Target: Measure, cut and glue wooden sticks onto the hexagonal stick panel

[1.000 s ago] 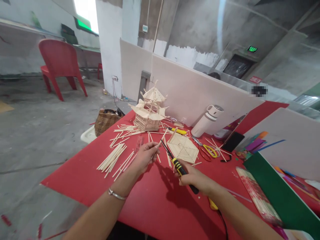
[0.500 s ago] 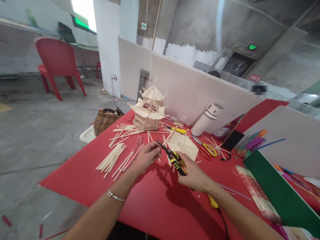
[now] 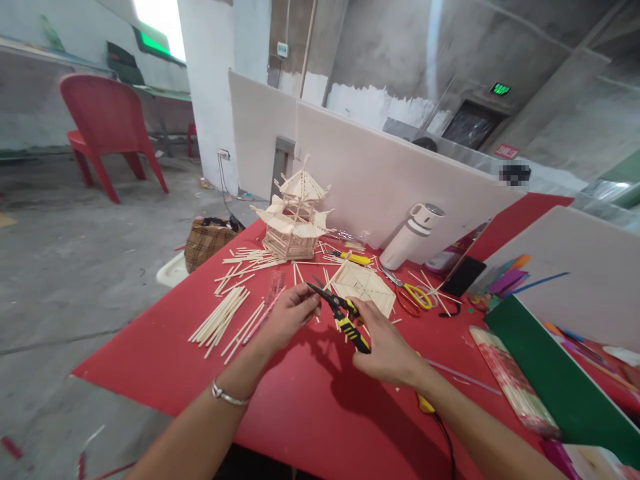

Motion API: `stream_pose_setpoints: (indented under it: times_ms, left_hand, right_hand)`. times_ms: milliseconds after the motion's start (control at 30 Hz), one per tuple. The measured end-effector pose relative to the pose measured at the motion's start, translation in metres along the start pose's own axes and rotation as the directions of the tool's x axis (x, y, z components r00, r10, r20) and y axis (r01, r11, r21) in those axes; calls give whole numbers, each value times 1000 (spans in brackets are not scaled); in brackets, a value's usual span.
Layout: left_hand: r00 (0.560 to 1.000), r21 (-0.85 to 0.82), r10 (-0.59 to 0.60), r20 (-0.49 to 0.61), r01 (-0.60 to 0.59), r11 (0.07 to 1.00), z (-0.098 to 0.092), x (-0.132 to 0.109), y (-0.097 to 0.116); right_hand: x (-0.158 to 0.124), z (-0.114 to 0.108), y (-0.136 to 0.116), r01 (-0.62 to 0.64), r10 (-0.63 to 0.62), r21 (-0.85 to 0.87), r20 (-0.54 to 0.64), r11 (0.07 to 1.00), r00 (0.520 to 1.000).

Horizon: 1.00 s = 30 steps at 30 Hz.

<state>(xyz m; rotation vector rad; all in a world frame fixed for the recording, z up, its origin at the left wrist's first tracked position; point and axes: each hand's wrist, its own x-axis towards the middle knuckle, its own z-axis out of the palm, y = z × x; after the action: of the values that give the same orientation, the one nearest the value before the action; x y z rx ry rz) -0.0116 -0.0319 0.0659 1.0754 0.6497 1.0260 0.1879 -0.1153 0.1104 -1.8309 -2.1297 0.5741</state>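
My right hand (image 3: 383,343) is wrapped round the black-and-yellow handles of a pair of snips (image 3: 354,333). Their dark, narrow blades point left and stand slightly apart at the tips. At those tips is my left hand (image 3: 294,312), with thumb and fingers pinched together; whatever lies between them is too small or hidden to make out. Just behind the snips lies a flat hexagonal panel of thin wooden sticks (image 3: 367,285). Beyond my left hand stands a pagoda model (image 3: 295,223) built from similar sticks.
Loose sticks (image 3: 220,319) lie left of my hands, near a pink ruler (image 3: 275,285). Yellow-handled pliers (image 3: 356,259), scissors (image 3: 417,295), a white flask (image 3: 413,237) and a phone (image 3: 465,277) are farther back. At right are a bagged stick bundle (image 3: 515,380) and a green board (image 3: 545,373).
The snips' blades are spread a little wider at the tips, close to my left fingers. The whole view has shifted slightly; both hands keep nearly the same places.
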Motion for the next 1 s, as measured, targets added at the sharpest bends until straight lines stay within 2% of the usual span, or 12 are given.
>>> stream_pose_setpoints:
  times_ms: [333,633,867,1000]
  left_hand:
    - [996,48,94,10,-94,994,-5,-2,-1]
    - [990,87,141,29,-143,986,-8,-4,-1]
    - [985,103,174,-16,-171,980,-3,-4,4]
    - [989,104,139,-39,-135,985,-4,-3,4]
  right_hand:
    - [-1,-1,-3,71,-82,-108,-98,992,992]
    - [-5,2,-1,110,-124,-121,-114,987,986]
    - [-3,3,-6,76,-84,-83,-96,994,992]
    - [-4,4,-8,48,-52,-52,-83,998,995]
